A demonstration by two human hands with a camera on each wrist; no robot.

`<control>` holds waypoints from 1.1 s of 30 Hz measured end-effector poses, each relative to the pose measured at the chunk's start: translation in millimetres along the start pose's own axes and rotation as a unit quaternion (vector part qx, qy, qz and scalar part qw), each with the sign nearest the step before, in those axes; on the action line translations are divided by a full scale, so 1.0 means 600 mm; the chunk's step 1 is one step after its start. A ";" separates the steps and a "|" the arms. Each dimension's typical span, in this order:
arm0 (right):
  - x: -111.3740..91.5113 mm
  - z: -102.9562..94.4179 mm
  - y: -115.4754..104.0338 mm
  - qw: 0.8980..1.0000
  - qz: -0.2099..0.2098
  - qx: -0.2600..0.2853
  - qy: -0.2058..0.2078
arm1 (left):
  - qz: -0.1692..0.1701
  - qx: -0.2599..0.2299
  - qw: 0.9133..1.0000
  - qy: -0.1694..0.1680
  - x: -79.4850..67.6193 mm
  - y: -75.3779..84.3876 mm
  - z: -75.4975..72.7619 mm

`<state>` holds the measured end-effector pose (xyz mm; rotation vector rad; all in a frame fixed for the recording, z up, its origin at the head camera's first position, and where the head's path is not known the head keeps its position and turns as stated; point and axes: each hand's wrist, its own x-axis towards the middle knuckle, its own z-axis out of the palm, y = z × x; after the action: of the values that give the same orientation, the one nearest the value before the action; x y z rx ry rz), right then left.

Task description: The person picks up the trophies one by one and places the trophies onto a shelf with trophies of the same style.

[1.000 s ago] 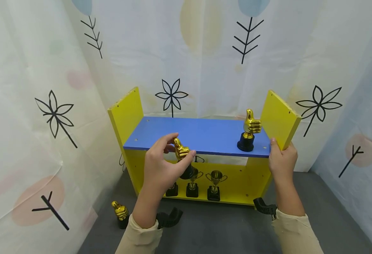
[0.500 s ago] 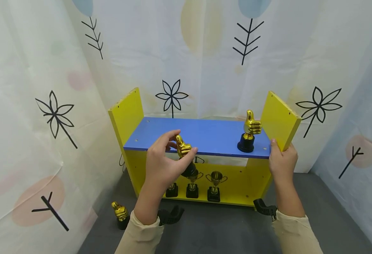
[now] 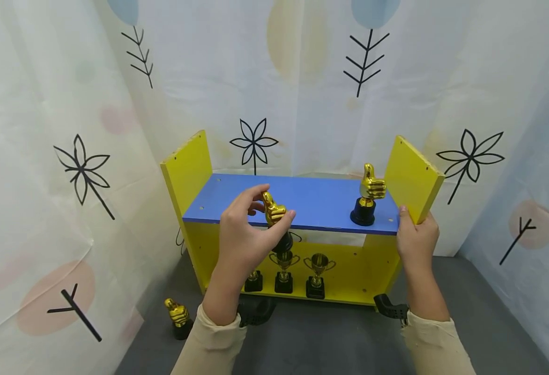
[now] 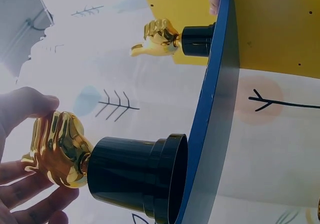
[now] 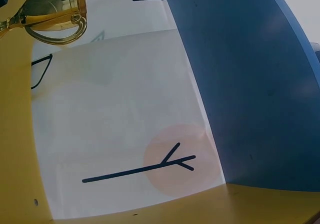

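My left hand (image 3: 244, 234) pinches a gold thumbs-up trophy (image 3: 273, 209) by its gold top, thumb on one side and fingers on the other. The trophy tilts slightly at the front edge of the blue shelf board (image 3: 312, 200). In the left wrist view its round black base (image 4: 127, 171) overlaps the board's edge. A matching thumbs-up trophy (image 3: 370, 192) stands upright at the board's right end. My right hand (image 3: 417, 242) grips the front edge of the yellow right side panel (image 3: 412, 172), thumb on the inner face.
Below the board, gold cup trophies (image 3: 317, 276) stand in a row on the yellow lower shelf (image 3: 349, 294); one is partly hidden by my left hand. Another thumbs-up trophy (image 3: 178, 316) stands on the grey table (image 3: 321, 333) at the left. The yellow left panel (image 3: 187, 166) rises beside the board.
My left hand has moved up and slightly right with the trophy, bringing it higher against the board's front edge. The right hand stays on the side panel.
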<state>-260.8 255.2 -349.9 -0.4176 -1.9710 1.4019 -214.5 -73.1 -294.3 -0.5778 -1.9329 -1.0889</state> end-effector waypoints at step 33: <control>0.000 0.000 0.001 1.000 0.003 0.004 0.003 | 0.030 0.040 0.999 0.021 0.016 0.001 0.046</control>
<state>-260.9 255.8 -350.6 -0.4253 -1.9607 1.4098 -231.3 -49.2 -294.1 -0.5604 -1.9017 -0.9739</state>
